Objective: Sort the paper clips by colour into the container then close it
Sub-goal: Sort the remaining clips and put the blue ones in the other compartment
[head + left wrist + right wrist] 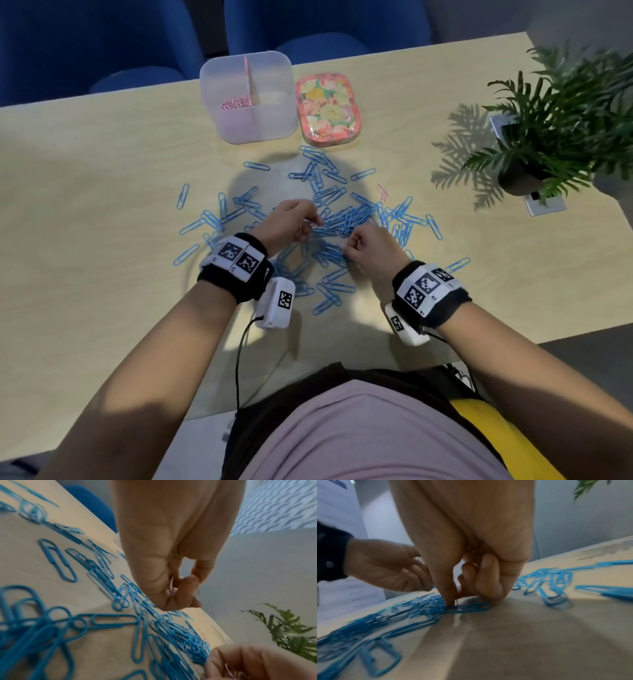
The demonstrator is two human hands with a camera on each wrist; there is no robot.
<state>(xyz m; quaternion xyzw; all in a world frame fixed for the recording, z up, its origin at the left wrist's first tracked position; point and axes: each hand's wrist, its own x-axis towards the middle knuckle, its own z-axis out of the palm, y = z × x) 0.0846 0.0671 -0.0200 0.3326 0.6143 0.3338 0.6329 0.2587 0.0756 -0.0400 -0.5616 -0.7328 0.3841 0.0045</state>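
Observation:
Many blue paper clips (346,219) lie scattered over the wooden table (102,192). A single pink clip (382,192) lies at the pile's right edge. My left hand (310,222) hovers over the pile with curled fingers, pinching a pale clip (171,586). My right hand (349,246) is curled too, its thumb and forefinger (450,599) pinching down into the blue clips (467,607) on the table. A pale pink clip (229,669) shows inside its curled fingers. The clear divided container (274,68) stands at the back, with pink clips (234,102) in its left compartment.
A floral lid (328,106) lies flat just right of the container. A potted plant (561,126) stands at the table's right side beside a metal plate (544,204). Blue chairs (102,44) line the far edge. Bare tabletop lies to the left.

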